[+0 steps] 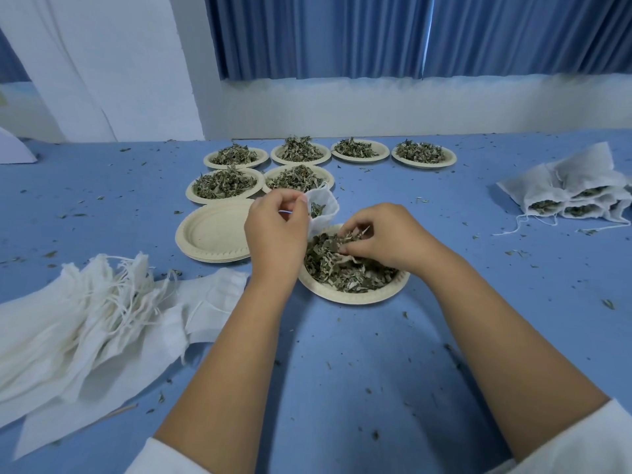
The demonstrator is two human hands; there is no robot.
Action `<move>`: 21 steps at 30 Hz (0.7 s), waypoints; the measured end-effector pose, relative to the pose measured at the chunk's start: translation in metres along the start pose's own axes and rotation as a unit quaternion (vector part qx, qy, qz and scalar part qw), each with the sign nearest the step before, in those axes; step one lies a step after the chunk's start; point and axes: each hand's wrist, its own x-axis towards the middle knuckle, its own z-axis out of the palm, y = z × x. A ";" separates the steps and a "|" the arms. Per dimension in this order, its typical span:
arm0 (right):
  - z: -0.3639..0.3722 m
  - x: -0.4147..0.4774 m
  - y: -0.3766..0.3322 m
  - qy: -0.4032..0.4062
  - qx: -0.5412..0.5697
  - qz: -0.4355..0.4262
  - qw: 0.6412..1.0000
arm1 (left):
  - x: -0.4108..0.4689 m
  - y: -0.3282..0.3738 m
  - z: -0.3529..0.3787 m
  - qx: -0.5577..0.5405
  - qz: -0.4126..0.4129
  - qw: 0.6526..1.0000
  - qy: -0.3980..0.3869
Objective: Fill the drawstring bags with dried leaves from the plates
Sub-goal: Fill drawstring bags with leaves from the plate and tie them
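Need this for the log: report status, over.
Left hand holds bag open. Right hand pinching leaves on near plate. Nothing in the way.

Bench in front of me: plain blue top, matte. Past its far edge, a low white wall. Above it, pleated blue curtains, drawn, with a thin bright slit between two panels. To my left, a broad white pillar. Light soft, even.
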 end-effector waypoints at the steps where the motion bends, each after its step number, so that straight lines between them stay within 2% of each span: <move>1: -0.002 0.000 0.000 0.011 0.030 0.005 0.999 | 0.000 0.000 0.000 -0.001 0.000 1.000 0.000; 4: -0.009 -0.001 0.000 0.009 0.086 0.020 0.996 | 0.001 -0.001 0.000 -0.002 0.003 1.000 -0.005; 8: -0.011 -0.001 0.001 -0.010 0.058 0.022 0.998 | 0.001 -0.003 0.002 0.002 0.011 1.000 -0.017; 13: -0.018 0.001 0.002 0.060 0.146 0.033 0.987 | 0.001 -0.005 0.004 0.010 0.018 0.999 -0.027; 17: -0.025 -0.002 0.000 0.105 0.300 0.039 0.948 | 0.000 -0.005 0.004 0.007 0.017 1.000 -0.025; 21: -0.027 -0.001 -0.003 0.150 0.427 0.047 0.891 | -0.001 -0.005 0.004 0.008 0.027 0.999 -0.033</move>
